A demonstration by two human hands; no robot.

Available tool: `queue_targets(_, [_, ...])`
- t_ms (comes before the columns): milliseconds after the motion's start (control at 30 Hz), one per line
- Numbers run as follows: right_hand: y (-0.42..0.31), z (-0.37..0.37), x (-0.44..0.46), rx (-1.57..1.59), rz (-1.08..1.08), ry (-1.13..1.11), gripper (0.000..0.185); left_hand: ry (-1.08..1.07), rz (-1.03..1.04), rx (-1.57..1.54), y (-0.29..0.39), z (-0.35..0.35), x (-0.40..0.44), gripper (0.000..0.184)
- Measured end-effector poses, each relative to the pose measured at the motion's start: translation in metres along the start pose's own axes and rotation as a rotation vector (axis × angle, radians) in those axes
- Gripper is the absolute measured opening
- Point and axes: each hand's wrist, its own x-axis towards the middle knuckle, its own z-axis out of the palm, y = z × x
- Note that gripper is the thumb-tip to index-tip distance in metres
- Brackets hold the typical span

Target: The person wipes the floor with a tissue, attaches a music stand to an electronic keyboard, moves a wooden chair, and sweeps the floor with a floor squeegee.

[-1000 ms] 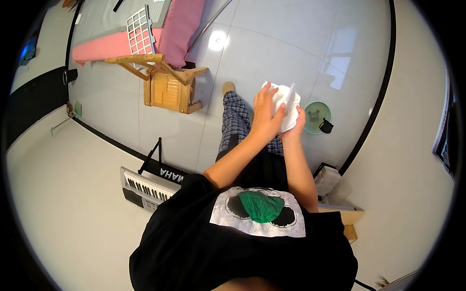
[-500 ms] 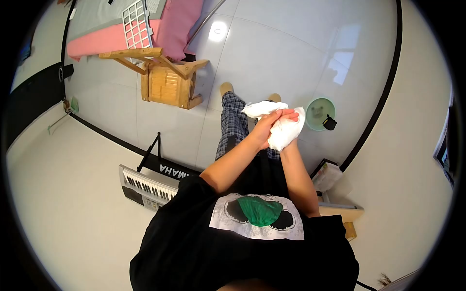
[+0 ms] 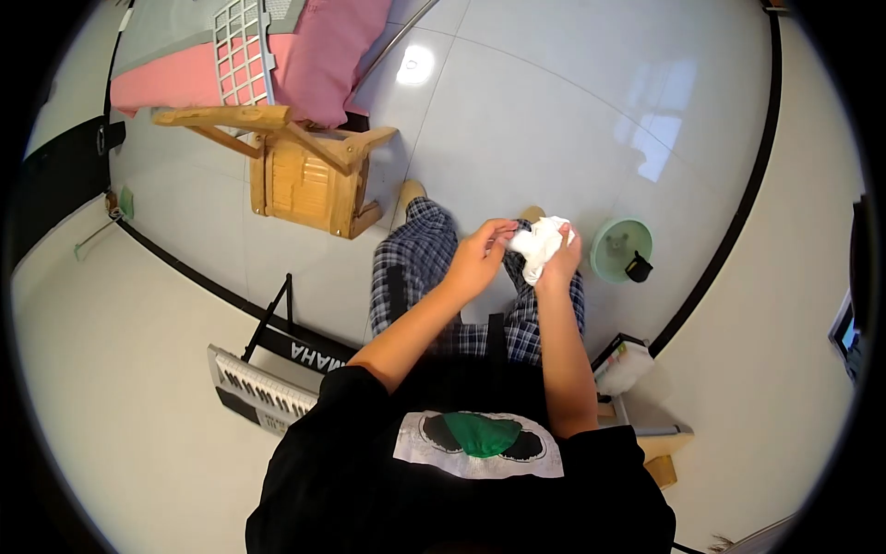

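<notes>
White cloth (image 3: 543,247), now more bunched, hands (image 3: 475,263) parted

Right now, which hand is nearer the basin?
The right hand, holding the cloth on the basin side; the left hand is on the cloth's other side, farther from the basin.

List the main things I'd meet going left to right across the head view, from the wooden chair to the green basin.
Wooden chair → left hand → white cloth → green basin. The right hand overlaps the cloth, so it's left out.
</notes>
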Motion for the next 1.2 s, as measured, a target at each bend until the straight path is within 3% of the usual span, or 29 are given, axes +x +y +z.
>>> queue_targets(67, [0.031,-0.007,0.054,-0.394,-0.265,0.073,0.030,-0.020,0.016,0.500,-0.028,-0.030,0.028,0.022])
queue_targets(133, [0.053,0.003,0.102,-0.523,-0.316,0.061,0.030,-0.046,-0.014,0.672,-0.064,-0.059,0.058,0.021])
queue_targets(200, [0.098,0.022,0.156,-0.657,-0.359,0.036,0.029,-0.281,-0.105,1.073,-0.098,-0.090,0.089,0.023])
queue_targets(233, [0.126,0.037,0.187,-0.695,-0.419,-0.034,0.029,-0.284,-0.040,1.121,-0.123,-0.107,0.102,0.025])
queue_targets(367, [0.226,0.106,0.288,-1.041,-0.834,-0.429,0.040,-0.019,-0.172,1.122,-0.203,-0.141,0.154,0.025])
queue_targets(433, [0.276,0.146,0.322,-1.171,-1.009,-0.559,0.044,0.391,-0.151,0.808,-0.249,-0.144,0.186,0.025])
queue_targets(500, [0.309,0.172,0.337,-1.235,-1.087,-0.648,0.045,0.415,-0.143,0.812,-0.276,-0.136,0.207,0.025])
queue_targets(567, [0.341,0.199,0.357,-1.216,-1.201,-0.876,0.039,0.440,-0.112,0.825,-0.291,-0.138,0.233,0.026])
queue_targets(767, [0.412,0.228,0.390,-1.323,-1.327,-1.090,0.032,0.624,-0.143,0.460,-0.337,-0.148,0.279,0.024])
queue_targets(933, [0.431,0.182,0.399,-1.143,-1.395,-1.247,0.031,0.673,-0.032,0.488,-0.356,-0.135,0.297,0.024])
queue_targets(1100, [0.450,0.049,0.395,-1.389,-1.515,-1.372,0.030,0.725,-0.115,0.330,-0.359,-0.140,0.300,0.029])
queue_targets(1167, [0.435,0.008,0.392,-1.466,-1.400,-1.393,0.030,0.735,-0.123,0.085,-0.344,-0.131,0.292,0.039])
queue_targets(1200, [0.419,0.003,0.398,-1.466,-1.198,-1.392,0.030,0.715,-0.128,0.082,-0.345,-0.127,0.288,0.039])
